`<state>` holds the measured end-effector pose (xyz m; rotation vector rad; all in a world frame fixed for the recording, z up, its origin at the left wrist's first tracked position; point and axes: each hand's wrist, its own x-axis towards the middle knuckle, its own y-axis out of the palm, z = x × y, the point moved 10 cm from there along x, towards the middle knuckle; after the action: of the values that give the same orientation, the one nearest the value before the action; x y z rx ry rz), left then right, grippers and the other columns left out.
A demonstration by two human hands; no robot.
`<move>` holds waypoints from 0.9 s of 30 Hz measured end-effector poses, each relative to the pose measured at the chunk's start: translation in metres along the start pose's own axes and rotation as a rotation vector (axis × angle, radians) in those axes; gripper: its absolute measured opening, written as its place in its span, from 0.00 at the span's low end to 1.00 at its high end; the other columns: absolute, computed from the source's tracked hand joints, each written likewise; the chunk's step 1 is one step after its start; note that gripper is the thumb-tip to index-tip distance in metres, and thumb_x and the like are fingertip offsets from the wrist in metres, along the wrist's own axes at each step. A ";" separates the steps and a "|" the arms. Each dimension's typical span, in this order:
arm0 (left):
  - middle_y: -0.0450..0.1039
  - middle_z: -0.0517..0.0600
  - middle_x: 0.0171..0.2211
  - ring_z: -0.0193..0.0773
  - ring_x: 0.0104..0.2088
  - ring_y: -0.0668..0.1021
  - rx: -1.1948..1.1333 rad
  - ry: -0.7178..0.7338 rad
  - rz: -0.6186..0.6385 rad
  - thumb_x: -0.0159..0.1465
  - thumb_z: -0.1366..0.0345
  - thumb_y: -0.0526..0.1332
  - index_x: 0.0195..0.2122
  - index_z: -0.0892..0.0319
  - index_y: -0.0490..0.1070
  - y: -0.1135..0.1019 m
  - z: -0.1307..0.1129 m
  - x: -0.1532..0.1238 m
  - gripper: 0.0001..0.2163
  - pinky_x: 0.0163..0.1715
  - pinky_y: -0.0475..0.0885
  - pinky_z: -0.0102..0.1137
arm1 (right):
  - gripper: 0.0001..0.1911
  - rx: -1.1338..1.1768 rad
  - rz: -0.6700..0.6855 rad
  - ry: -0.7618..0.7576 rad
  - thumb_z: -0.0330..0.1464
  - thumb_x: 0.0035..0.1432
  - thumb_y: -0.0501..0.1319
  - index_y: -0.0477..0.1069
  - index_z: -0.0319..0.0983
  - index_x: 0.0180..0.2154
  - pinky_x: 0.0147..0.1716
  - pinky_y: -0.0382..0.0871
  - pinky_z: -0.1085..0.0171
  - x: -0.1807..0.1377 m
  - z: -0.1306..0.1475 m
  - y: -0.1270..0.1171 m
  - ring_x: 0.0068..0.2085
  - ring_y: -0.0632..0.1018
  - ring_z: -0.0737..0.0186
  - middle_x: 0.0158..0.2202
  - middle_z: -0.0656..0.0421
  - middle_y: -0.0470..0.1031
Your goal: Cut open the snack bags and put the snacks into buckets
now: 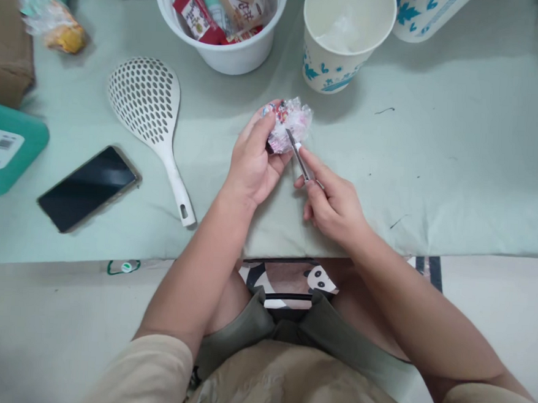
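Note:
My left hand (253, 160) is closed around a small snack packet (289, 122) in crinkled clear wrapping with a red and blue print, held just above the pale green table cover (436, 176). My right hand (331, 200) pinches a thin metal tool (299, 160), which looks like small scissors or tweezers. Its tip touches the packet's lower right edge. Both hands sit at the table's near edge, in front of my lap.
A white slotted spoon (153, 113) and a dark phone (88, 187) lie to the left. A white bowl of snack packets (221, 20) and a paper cup (345, 35) stand behind. A teal box (5, 152) and brown carton (4, 35) sit far left.

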<state>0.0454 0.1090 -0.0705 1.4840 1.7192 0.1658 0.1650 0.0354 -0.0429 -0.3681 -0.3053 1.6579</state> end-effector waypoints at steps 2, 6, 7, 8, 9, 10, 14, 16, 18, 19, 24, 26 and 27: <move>0.83 0.51 0.44 0.50 0.58 0.81 0.021 0.033 0.029 0.68 0.62 0.66 0.44 0.50 0.78 0.000 -0.004 0.003 0.04 0.47 0.83 0.37 | 0.29 -0.028 0.001 -0.034 0.33 0.71 0.50 0.65 0.47 0.70 0.42 0.84 0.55 -0.001 0.003 0.000 0.28 0.81 0.64 0.42 0.56 0.82; 0.83 0.50 0.47 0.47 0.62 0.79 0.137 0.142 0.131 0.70 0.60 0.62 0.41 0.51 0.77 -0.001 -0.012 0.016 0.04 0.54 0.80 0.37 | 0.28 -0.049 -0.016 -0.152 0.31 0.72 0.49 0.65 0.46 0.70 0.50 0.83 0.54 -0.002 0.010 0.000 0.39 0.85 0.59 0.43 0.56 0.82; 0.83 0.49 0.48 0.46 0.63 0.78 0.164 0.176 0.153 0.70 0.60 0.62 0.41 0.50 0.77 -0.001 -0.015 0.019 0.05 0.56 0.79 0.36 | 0.28 -0.053 -0.021 -0.179 0.31 0.72 0.49 0.66 0.45 0.70 0.51 0.82 0.54 -0.002 0.012 0.000 0.42 0.85 0.58 0.43 0.56 0.82; 0.83 0.49 0.48 0.45 0.64 0.78 0.185 0.204 0.169 0.70 0.59 0.61 0.41 0.50 0.77 -0.001 -0.017 0.022 0.05 0.58 0.78 0.35 | 0.27 -0.058 -0.025 -0.200 0.31 0.72 0.49 0.66 0.45 0.69 0.52 0.82 0.54 -0.002 0.013 -0.001 0.44 0.85 0.57 0.44 0.56 0.83; 0.83 0.49 0.49 0.45 0.65 0.77 0.197 0.228 0.179 0.70 0.59 0.61 0.41 0.50 0.77 -0.002 -0.018 0.024 0.05 0.59 0.77 0.35 | 0.27 -0.065 -0.027 -0.214 0.31 0.72 0.50 0.66 0.45 0.69 0.52 0.82 0.54 -0.002 0.014 -0.001 0.45 0.85 0.57 0.44 0.56 0.83; 0.84 0.49 0.49 0.45 0.65 0.76 0.202 0.243 0.184 0.70 0.58 0.62 0.41 0.50 0.77 -0.002 -0.019 0.026 0.06 0.60 0.76 0.35 | 0.27 -0.073 -0.027 -0.225 0.30 0.72 0.50 0.66 0.45 0.69 0.52 0.81 0.54 -0.002 0.015 -0.001 0.46 0.85 0.57 0.44 0.56 0.83; 0.84 0.50 0.50 0.45 0.66 0.75 0.180 0.252 0.186 0.70 0.59 0.61 0.39 0.51 0.77 0.000 -0.023 0.027 0.07 0.62 0.75 0.34 | 0.28 -0.106 -0.023 -0.246 0.30 0.71 0.50 0.66 0.46 0.69 0.51 0.81 0.54 -0.002 0.019 0.001 0.44 0.85 0.57 0.43 0.57 0.83; 0.84 0.49 0.50 0.44 0.66 0.75 0.157 0.242 0.163 0.70 0.58 0.60 0.38 0.51 0.76 -0.003 -0.026 0.027 0.07 0.62 0.75 0.34 | 0.27 -0.118 -0.020 -0.260 0.29 0.71 0.51 0.67 0.46 0.68 0.50 0.81 0.55 -0.003 0.021 0.003 0.44 0.85 0.57 0.43 0.57 0.83; 0.84 0.48 0.50 0.43 0.66 0.75 0.134 0.223 0.126 0.70 0.57 0.59 0.38 0.50 0.76 -0.009 -0.031 0.027 0.07 0.60 0.76 0.33 | 0.26 -0.131 -0.030 -0.265 0.30 0.71 0.52 0.67 0.44 0.67 0.45 0.81 0.57 -0.003 0.021 0.001 0.41 0.84 0.58 0.42 0.56 0.83; 0.84 0.48 0.50 0.42 0.66 0.75 0.125 0.209 0.105 0.70 0.56 0.59 0.38 0.50 0.75 -0.012 -0.034 0.027 0.07 0.59 0.77 0.33 | 0.25 -0.148 -0.046 -0.259 0.31 0.71 0.53 0.67 0.44 0.67 0.42 0.81 0.58 -0.003 0.019 -0.002 0.38 0.84 0.59 0.42 0.56 0.83; 0.84 0.48 0.46 0.44 0.61 0.79 0.149 0.118 0.090 0.68 0.55 0.61 0.41 0.50 0.75 -0.018 -0.037 0.024 0.07 0.48 0.81 0.31 | 0.16 -0.445 -0.272 -0.207 0.32 0.63 0.60 0.74 0.42 0.53 0.40 0.78 0.53 0.004 0.001 -0.049 0.38 0.81 0.52 0.40 0.53 0.82; 0.83 0.48 0.45 0.43 0.58 0.81 0.176 0.081 0.157 0.68 0.59 0.63 0.41 0.51 0.75 -0.009 -0.032 0.018 0.05 0.45 0.80 0.29 | 0.13 -0.579 -0.376 -0.180 0.32 0.61 0.61 0.76 0.41 0.48 0.44 0.76 0.49 0.008 -0.011 -0.074 0.42 0.80 0.48 0.42 0.51 0.80; 0.83 0.48 0.44 0.42 0.56 0.82 0.193 0.066 0.195 0.67 0.62 0.63 0.42 0.52 0.75 -0.003 -0.028 0.015 0.04 0.44 0.80 0.28 | 0.13 -0.635 -0.420 -0.150 0.31 0.61 0.60 0.76 0.41 0.48 0.45 0.75 0.47 0.009 -0.019 -0.085 0.43 0.79 0.47 0.42 0.49 0.79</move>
<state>0.0257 0.1321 -0.0618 1.8076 1.6782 0.1571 0.2490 0.0542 -0.0266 -0.6047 -0.9631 1.1460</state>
